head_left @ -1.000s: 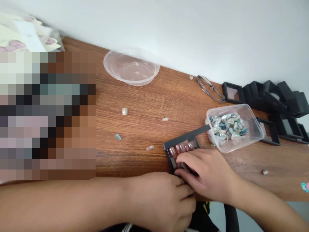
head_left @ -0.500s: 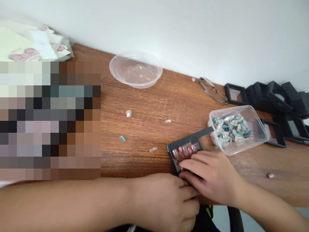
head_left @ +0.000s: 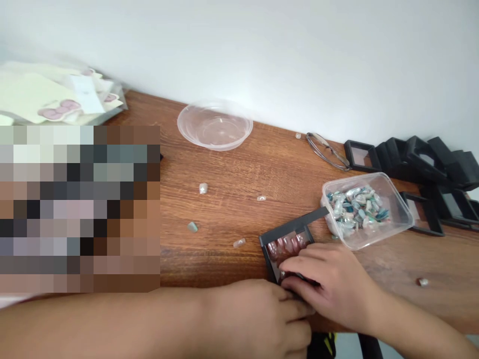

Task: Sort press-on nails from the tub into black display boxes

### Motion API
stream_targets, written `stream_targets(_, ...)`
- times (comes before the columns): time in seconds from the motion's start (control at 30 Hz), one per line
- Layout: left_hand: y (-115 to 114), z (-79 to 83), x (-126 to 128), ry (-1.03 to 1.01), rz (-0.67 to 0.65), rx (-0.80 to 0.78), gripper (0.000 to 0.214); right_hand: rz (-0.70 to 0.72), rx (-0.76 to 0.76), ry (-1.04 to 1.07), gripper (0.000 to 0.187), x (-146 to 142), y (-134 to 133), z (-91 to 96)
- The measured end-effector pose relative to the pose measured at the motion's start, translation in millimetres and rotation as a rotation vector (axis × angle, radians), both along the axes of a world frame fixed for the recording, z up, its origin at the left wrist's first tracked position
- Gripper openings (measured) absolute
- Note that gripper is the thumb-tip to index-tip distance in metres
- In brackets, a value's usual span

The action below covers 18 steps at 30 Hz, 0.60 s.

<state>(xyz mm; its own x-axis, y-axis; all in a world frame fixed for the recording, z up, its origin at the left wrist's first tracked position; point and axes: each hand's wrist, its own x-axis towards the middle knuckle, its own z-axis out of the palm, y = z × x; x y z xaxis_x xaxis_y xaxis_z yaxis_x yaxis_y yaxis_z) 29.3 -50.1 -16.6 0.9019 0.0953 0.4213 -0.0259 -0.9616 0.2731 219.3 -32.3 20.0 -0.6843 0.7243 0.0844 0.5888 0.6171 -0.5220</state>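
A slim black display case (head_left: 268, 254) lies slanted at the table's front edge, its narrow black flap (head_left: 295, 224) folded out at the far side. Inside it a row of shiny pinkish press-on nails (head_left: 286, 244) shows. Over the near part of the case is my right hand (head_left: 331, 281), thumb and forefinger brought together in a pinch; a small glint shows at the tips, too hidden to name. My left hand (head_left: 267, 316) is curled at the near edge of the case, its fingers closed and their tips hidden beneath the right hand.
A clear tub (head_left: 400, 209) of loose press-on nails stands right of the case. Behind it are eyeglasses (head_left: 327, 152) and several black frames (head_left: 426, 154). A clear round lid (head_left: 215, 124) lies at the back. Single nails (head_left: 203, 188) dot the table. Printed cards (head_left: 33, 94) sit far left, above a blurred patch.
The whole view has shifted, so table and objects appear slightly lower. Both hands stay at the case in nearly the same pose; nothing has visibly been picked up or let go.
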Motion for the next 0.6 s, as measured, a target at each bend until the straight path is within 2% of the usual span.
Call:
stream_targets(0.27,2.2,-1.0,-1.3,0.054,-0.046,-0.003,0.017,-0.071,-0.082,0.003,0.003,-1.6,1.4,1.3)
stream_targets(0.43,3.0,0.0,-3.2,0.11,-0.059,-0.017,0.024,-0.063,-0.059,0.016,0.008,-0.8,0.3,-2.5)
stream_targets(0.6,7.1,3.7,-2.5,0.128,-0.068,-0.017,0.016,-0.057,-0.013,-0.019,0.016,-1.0,-1.3,-5.9)
